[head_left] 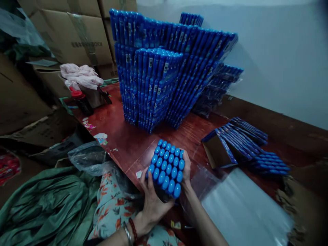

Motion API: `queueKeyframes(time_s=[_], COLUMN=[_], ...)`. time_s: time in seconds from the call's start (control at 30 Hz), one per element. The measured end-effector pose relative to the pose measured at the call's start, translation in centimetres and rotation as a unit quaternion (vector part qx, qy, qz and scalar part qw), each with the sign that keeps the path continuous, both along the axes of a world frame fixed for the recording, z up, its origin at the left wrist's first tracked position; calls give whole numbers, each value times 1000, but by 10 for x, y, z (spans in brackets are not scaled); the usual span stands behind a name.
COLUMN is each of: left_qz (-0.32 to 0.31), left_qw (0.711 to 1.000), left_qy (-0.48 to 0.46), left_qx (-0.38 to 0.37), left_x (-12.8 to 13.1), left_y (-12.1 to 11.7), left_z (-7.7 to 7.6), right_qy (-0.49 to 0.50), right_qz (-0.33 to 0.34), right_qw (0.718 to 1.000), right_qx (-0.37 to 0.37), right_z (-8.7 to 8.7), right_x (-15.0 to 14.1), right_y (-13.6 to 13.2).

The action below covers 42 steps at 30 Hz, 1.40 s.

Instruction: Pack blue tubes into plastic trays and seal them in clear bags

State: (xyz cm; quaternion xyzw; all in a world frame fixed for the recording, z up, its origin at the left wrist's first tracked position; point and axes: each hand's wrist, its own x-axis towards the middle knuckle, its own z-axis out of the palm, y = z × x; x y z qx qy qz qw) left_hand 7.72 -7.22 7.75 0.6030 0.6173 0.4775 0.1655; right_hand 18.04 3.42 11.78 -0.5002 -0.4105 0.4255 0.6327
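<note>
Between my two hands is a block of several blue-capped tubes (166, 167), packed in rows with their rounded tops facing up at me. My left hand (151, 198) grips its near left side, fingers wrapped along the edge. On the right side my right hand (187, 169) presses against the block, its fingers partly hidden behind it. The block is held just above or on the red tabletop (123, 143); I cannot tell which. Behind it rises a tall stack of the same blue tubes (159, 89), with barcode labels on many.
Flat blue printed cartons (238, 140) and another group of blue tubes (269, 163) lie at right. Clear plastic bags (246, 208) are near my right forearm. A red-lidded bottle (80, 100), pink cloth (80, 75) and cardboard boxes (77, 37) stand at left.
</note>
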Motion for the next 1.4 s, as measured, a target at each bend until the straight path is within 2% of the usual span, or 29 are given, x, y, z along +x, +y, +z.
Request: queueKeyframes(time_s=[0.07, 0.13, 0.27, 0.4, 0.57, 0.9, 0.97, 1.07, 1.2, 1.27, 1.4], left_qz=[-7, -19, -65, -92, -105, -198, -230, -286, -329, -342, -345], left_qw=[997, 992, 981, 975, 972, 961, 956, 939, 910, 905, 909], left_qy=[-1, 13, 50, 34, 32, 102, 118, 182, 253, 250, 220], left_qx=[-71, -128, -176, -199, -207, -161, -142, -62, 9, 36, 76], left_x=[0, -3, -14, -23, -29, -42, -50, -65, -77, -77, -74], left_y=[-8, -15, -28, -36, -32, -31, -32, -31, -25, -22, -21], left_z=[-12, -20, -29, -28, -20, -9, -13, -23, -38, -42, -45], right_qy=[24, 0, -73, -103, -116, -200, -247, -305, -332, -351, -414], right_qz=[-16, -24, 0, 34, 29, 105, 137, 188, 201, 215, 252], right_qw=[999, 999, 997, 993, 991, 972, 958, 932, 921, 911, 874], right_qx=[-32, -44, -38, -44, -66, -67, -57, -49, -43, -32, -30], right_z=[-15, -24, -32, -37, -43, -33, -29, -22, -11, -5, -4], right_x=[1, 4, 15, 27, 36, 48, 53, 57, 53, 47, 36], right_y=[-8, -11, -9, -8, -19, -24, -25, -27, -28, -29, -30])
